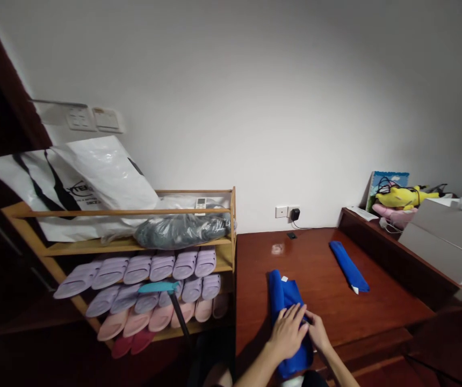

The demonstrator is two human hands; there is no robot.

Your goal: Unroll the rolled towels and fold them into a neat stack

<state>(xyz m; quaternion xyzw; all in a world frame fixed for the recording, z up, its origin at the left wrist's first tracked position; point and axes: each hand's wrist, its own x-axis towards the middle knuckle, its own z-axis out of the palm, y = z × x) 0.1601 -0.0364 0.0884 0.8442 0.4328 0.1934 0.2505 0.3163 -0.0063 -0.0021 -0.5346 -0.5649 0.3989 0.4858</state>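
A blue fabric piece (289, 293) with a small white tag lies on the reddish-brown wooden tabletop (251, 301), its left side folded or rolled into a long ridge. My left hand (289, 333) rests on top of it, fingers stretched out over the fabric. Close beside it, my right hand (317, 330) has its fingers bent at the fabric's right edge and appears to pinch it; some fingertips are hidden. Farther back on the right lies a second blue fabric piece (348, 267), folded into a narrow strip with a white tag at its near end.
On the left stands a wooden rack (134, 213) with several slippers (162, 266) and a white bag (89, 177). A blue-headed tool with a dark handle (179, 312) leans before it. A raised ledge at right carries a white box (444, 231) and a yellow plush toy (402, 197).
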